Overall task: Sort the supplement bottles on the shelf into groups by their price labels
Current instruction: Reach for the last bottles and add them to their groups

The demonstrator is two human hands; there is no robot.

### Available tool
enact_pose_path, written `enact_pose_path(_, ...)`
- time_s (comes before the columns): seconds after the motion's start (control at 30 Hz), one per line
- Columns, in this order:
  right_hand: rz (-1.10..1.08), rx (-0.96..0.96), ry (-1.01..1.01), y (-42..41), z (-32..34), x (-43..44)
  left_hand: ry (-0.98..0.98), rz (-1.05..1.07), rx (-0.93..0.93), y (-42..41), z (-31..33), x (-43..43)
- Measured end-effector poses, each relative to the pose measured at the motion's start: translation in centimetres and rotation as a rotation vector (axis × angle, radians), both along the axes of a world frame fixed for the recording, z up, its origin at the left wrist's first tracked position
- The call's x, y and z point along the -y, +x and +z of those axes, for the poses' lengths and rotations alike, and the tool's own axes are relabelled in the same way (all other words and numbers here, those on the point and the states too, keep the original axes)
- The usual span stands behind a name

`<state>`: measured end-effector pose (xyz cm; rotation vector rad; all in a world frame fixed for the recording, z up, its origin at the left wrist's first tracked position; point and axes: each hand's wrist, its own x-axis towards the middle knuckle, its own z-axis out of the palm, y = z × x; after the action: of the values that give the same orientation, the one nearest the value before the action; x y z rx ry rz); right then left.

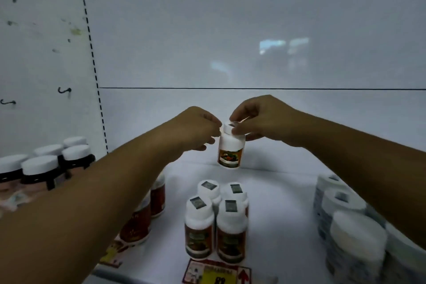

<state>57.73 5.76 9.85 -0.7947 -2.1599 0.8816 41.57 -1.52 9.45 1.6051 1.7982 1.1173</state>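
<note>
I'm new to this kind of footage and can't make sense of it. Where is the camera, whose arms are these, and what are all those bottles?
There is no machine here. The single picture comes from a camera worn on a person's head, looking forward and down, so the two bare arms reaching in are the wearer's own. The left hand and right hand together hold one white bottle lifted above the white shelf, fingers at its cap. Below it stand four similar bottles in a tight group, each with a small sticker on its cap. More red-labelled bottles sit partly hidden under the left arm, dark bottles with white caps stand far left, and blurred white containers stand right. A price tag hangs at the front edge.
</note>
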Motion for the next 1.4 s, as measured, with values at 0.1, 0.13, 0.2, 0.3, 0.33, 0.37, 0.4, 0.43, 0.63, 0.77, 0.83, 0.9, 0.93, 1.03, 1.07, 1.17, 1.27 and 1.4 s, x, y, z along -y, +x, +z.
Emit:
enact_pose_path(0.1,-0.039,0.107,-0.039,-2.8,-1.3,-0.2,0.008,0.035,0.006,-1.0,-1.4,-0.6)
enact_pose_path(0.13,-0.04,0.147,-0.06,-3.4,-1.7,-0.1,-0.019,0.019,-0.032,-1.1,-1.7,-0.5)
enact_pose_path(0.2,-0.032,0.228,-0.093,-4.2,-2.6,0.2,-0.073,-0.015,-0.079,-1.6,-1.9,-0.2)
enact_pose_path(0.3,-0.034,0.334,-0.094,-5.1,-3.7,0.8,-0.083,-0.042,-0.1,-2.7,-1.8,0.0)
enact_pose_path(0.33,-0.043,0.362,-0.087,-5.3,-4.0,0.9,-0.082,-0.044,-0.095,-3.0,-1.7,0.1)
enact_pose_path(0.37,-0.052,0.382,-0.082,-5.4,-4.1,1.0,-0.084,-0.046,-0.089,-3.1,-1.8,0.2)
enact_pose_path(0.4,-0.061,0.394,-0.082,-5.4,-4.2,1.1,-0.087,-0.053,-0.09,-3.2,-1.8,0.3)
enact_pose_path(0.43,-0.069,0.401,-0.083,-5.3,-4.3,1.1,-0.091,-0.064,-0.102,-3.1,-2.0,0.4)
enact_pose_path(0.63,-0.077,0.412,-0.093,-4.8,-5.6,1.4,-0.041,-0.104,-0.103,-2.4,-3.2,0.8)
enact_pose_path(0.77,-0.083,0.351,-0.099,-4.6,-6.3,1.1,0.007,-0.044,-0.007,-2.0,-4.8,1.5)
enact_pose_path(0.83,-0.092,0.339,-0.081,-4.6,-6.5,1.1,0.015,-0.012,0.062,-1.9,-6.1,1.9)
enact_pose_path(0.9,-0.092,0.354,-0.069,-4.6,-6.7,1.2,0.043,0.01,0.162,-1.8,-7.6,2.4)
enact_pose_path(0.93,-0.091,0.361,-0.078,-4.6,-6.7,1.3,0.062,0.019,0.237,-1.8,-8.3,2.8)
enact_pose_path(1.03,-0.172,0.294,-0.057,-3.9,-6.4,2.1,0.113,0.07,0.551,-1.2,-10.7,3.6)
enact_pose_path(1.07,-0.226,0.193,-0.034,-3.5,-6.2,2.5,0.095,0.07,0.678,-1.1,-11.5,3.8)
enact_pose_path(1.17,-0.374,-0.146,-0.056,-2.2,-7.1,4.9,-0.112,-0.081,1.09,-0.8,-13.0,4.0)
enact_pose_path(1.27,-0.441,-0.181,-0.173,-2.6,-10.4,7.2,-0.162,-0.185,1.114,-0.6,-13.4,3.8)
enact_pose_path(1.4,-0.413,-0.392,-0.398,-3.6,-13.7,8.6,-0.165,-0.188,1.062,-1.1,-14.2,3.6)
